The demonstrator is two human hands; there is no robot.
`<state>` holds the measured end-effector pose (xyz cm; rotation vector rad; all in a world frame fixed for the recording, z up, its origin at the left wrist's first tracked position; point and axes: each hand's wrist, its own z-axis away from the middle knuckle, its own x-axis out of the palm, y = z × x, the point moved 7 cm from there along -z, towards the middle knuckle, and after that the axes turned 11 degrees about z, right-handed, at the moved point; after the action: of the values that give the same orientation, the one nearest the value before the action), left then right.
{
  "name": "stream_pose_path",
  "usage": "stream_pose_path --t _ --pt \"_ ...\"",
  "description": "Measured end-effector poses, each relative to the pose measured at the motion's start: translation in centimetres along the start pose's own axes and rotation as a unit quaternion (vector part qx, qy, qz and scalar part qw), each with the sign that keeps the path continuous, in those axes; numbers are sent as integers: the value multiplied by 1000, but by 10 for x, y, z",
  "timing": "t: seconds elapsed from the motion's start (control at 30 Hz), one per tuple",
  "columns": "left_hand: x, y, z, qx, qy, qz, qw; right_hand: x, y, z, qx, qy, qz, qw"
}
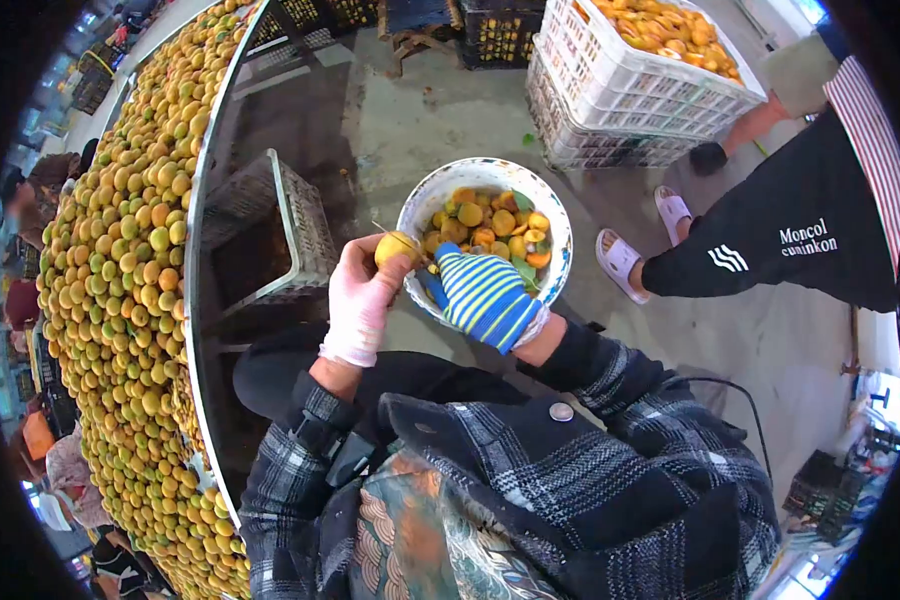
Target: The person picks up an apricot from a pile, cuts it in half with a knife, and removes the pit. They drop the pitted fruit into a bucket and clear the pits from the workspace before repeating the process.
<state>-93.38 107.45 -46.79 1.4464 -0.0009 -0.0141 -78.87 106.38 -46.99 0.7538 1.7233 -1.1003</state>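
Observation:
A yellow-orange fruit point(397, 250) with a thin stem is pinched in the fingertips of my left hand point(360, 305), which wears a pale, thin glove. Close on its right, my right hand point(490, 297), in a blue and yellow striped glove, is closed around a dark blue handle point(431, 287); the tool's tip is hidden near the fruit. Both hands are over the left and near rim of a white bucket point(560, 215). Inside the bucket lie several orange fruits point(471, 214) and green leaves.
A long bin heaped with fruits point(130, 250) runs along the left. An open crate point(315, 235) stands beside it. Stacked white crates point(620, 90) with orange fruit are at the upper right. A person in black trousers point(770, 225) and pink slippers stands right. Other people are far left.

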Motion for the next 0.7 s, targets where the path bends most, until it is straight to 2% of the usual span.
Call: stream_pose_path --t 0.07,0.13,0.2,0.27,0.33,0.37,0.47,0.57,0.63,0.7 --pt "15 -13 -3 -121 -48 125 984 0 9 3 4 10 26 1000" --pt "20 -21 -7 -113 -57 126 984 9 22 9 18 2 9 1000" --pt "27 -37 -4 -203 -120 233 943 10 27 14 16 14 10 1000" --pt "33 -44 -5 -207 -128 270 931 9 33 18 11 15 15 1000" --pt "38 -46 -4 -217 -129 232 939 12 38 22 5 29 -1 1000" --pt "39 -46 -4 -217 -128 230 940 13 41 23 26 -40 -24 999" --pt "42 -48 -2 -211 -154 169 950 19 45 29 18 -25 -5 1000" --pt "47 -52 -1 -237 -171 222 930 13 46 33 16 -8 -7 1000" --pt "52 -59 5 -298 -183 331 876 13 47 35 11 -1 -15 1000" --pt "54 -57 8 -317 -189 359 857 13 47 34 3 5 -24 1000"
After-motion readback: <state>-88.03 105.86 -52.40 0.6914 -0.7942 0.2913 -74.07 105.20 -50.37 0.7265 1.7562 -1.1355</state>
